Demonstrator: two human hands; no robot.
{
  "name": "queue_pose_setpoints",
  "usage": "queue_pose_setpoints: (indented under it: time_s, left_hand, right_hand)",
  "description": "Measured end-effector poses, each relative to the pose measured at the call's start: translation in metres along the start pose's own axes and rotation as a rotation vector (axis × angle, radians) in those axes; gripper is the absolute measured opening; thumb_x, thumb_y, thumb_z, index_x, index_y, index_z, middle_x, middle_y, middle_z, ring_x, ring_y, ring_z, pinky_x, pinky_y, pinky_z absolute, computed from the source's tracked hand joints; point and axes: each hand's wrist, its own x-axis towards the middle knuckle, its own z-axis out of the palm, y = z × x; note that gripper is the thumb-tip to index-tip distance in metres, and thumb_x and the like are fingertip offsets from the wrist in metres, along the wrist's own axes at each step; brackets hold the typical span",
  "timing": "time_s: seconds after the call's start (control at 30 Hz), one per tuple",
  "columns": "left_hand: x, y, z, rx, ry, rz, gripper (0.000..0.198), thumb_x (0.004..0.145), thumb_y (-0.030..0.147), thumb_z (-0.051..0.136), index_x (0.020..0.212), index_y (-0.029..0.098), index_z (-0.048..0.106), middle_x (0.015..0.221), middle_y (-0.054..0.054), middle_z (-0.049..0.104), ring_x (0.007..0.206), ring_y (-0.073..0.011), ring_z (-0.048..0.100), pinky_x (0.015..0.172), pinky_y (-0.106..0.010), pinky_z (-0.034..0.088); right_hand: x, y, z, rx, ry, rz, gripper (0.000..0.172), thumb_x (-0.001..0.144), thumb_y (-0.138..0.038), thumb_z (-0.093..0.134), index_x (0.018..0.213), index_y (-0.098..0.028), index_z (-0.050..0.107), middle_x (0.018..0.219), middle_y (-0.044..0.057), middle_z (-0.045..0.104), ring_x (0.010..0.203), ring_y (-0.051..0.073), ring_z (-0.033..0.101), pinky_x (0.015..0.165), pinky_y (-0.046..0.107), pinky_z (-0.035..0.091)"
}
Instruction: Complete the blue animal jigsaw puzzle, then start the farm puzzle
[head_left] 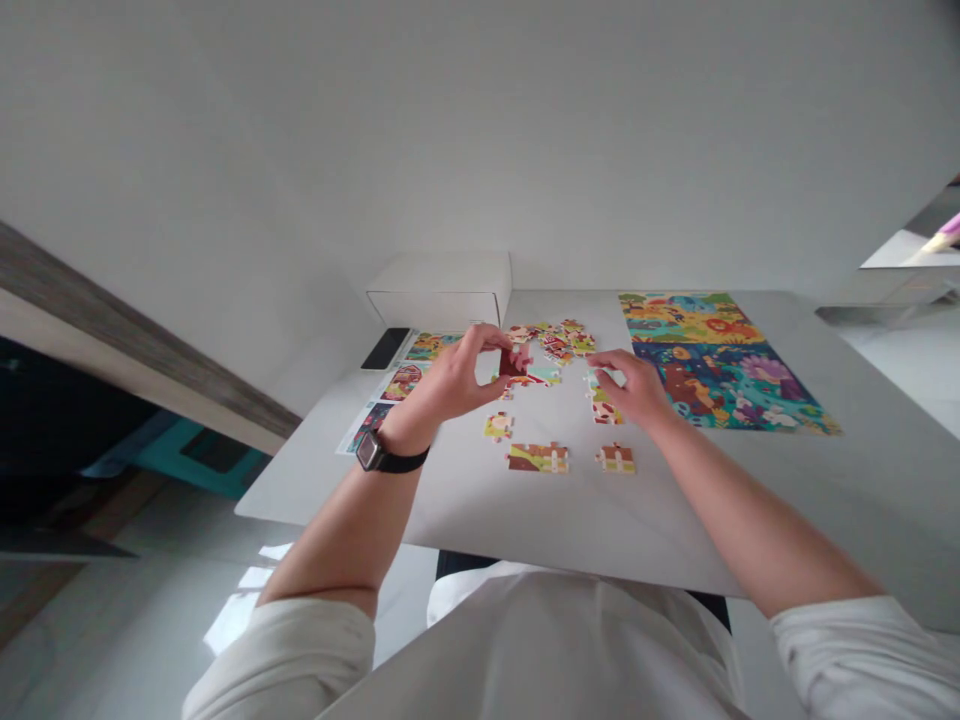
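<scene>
My left hand [463, 378], with a dark watch on its wrist, pinches a dark red puzzle piece [514, 362] with a pink figure between thumb and fingers. Just below and right of it lies a joined strip of puzzle pieces [544, 376]. My right hand [634, 388] has its fingertips and thumb on a pale green puzzle piece [606, 379], partly hidden by the hand. Touching that piece from below is a red-and-white patterned piece [606, 412]. Nearer me lie a yellow piece [498, 426], a joined brown-and-green section [538, 458] and a brown piece [616, 459].
A heap of loose puzzle pieces [564, 340] lies beyond my hands. At the back left stands a white box [439, 278], with a black phone [385, 348] and a printed picture sheet [367, 420] before it. A colourful animal poster [720, 365] covers the table's right side.
</scene>
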Motion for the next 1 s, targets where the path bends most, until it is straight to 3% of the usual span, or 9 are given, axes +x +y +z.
queue_pose_setpoints:
  time_s: [0.17, 0.3, 0.4, 0.57, 0.77, 1.0]
  left_hand:
    - [-0.030, 0.015, 0.027, -0.302, 0.080, 0.024, 0.045, 0.096, 0.021, 0.075, 0.131, 0.024, 0.047, 0.128, -0.012, 0.071, 0.122, -0.0221, 0.074, 0.112, -0.045, 0.061]
    - [-0.044, 0.016, 0.057, -0.322, 0.066, -0.010, 0.044, 0.094, 0.018, 0.074, 0.129, 0.024, 0.049, 0.127, -0.012, 0.072, 0.118, -0.0216, 0.075, 0.105, -0.042, 0.063]
    - [-0.050, 0.016, 0.071, -0.280, -0.012, -0.009, 0.044, 0.091, 0.015, 0.073, 0.128, 0.024, 0.051, 0.124, -0.010, 0.073, 0.114, -0.0212, 0.075, 0.104, -0.043, 0.063]
    - [-0.054, 0.016, 0.077, -0.217, -0.090, 0.033, 0.043, 0.090, 0.013, 0.069, 0.128, 0.023, 0.053, 0.119, -0.010, 0.072, 0.111, -0.0221, 0.075, 0.103, -0.043, 0.063]
    - [-0.055, 0.017, 0.080, -0.176, -0.109, 0.008, 0.045, 0.090, 0.015, 0.071, 0.131, 0.024, 0.055, 0.121, -0.010, 0.074, 0.113, -0.0236, 0.075, 0.100, -0.041, 0.062]
    - [-0.058, 0.013, 0.078, -0.169, -0.086, -0.022, 0.055, 0.089, 0.020, 0.083, 0.137, 0.023, 0.058, 0.132, -0.013, 0.073, 0.124, -0.0262, 0.073, 0.108, -0.044, 0.060]
  right_hand:
    - [-0.005, -0.047, -0.012, 0.180, -0.043, 0.100, 0.027, 0.102, -0.036, 0.066, 0.127, -0.027, 0.074, 0.117, 0.008, 0.082, 0.104, 0.025, 0.079, 0.096, 0.044, 0.066]
    - [-0.030, -0.067, 0.006, 0.313, -0.213, 0.158, 0.050, 0.097, -0.042, 0.076, 0.144, -0.031, 0.063, 0.135, 0.011, 0.076, 0.113, 0.027, 0.078, 0.091, 0.044, 0.068]
    - [-0.049, -0.068, 0.026, 0.365, -0.232, 0.194, 0.060, 0.094, -0.044, 0.080, 0.148, -0.033, 0.057, 0.150, 0.013, 0.068, 0.118, 0.027, 0.077, 0.094, 0.045, 0.069]
    - [-0.064, -0.063, 0.043, 0.360, -0.169, 0.163, 0.056, 0.092, -0.040, 0.082, 0.142, -0.030, 0.059, 0.140, 0.012, 0.071, 0.119, 0.027, 0.076, 0.096, 0.046, 0.068]
    - [-0.065, -0.070, 0.040, 0.219, -0.150, 0.058, 0.046, 0.092, -0.026, 0.077, 0.135, -0.030, 0.063, 0.124, 0.009, 0.073, 0.110, 0.026, 0.076, 0.092, 0.044, 0.068]
    - [-0.063, -0.074, 0.038, 0.148, -0.111, -0.013, 0.049, 0.091, -0.017, 0.073, 0.137, -0.029, 0.062, 0.128, 0.010, 0.074, 0.118, 0.029, 0.073, 0.096, 0.045, 0.064]
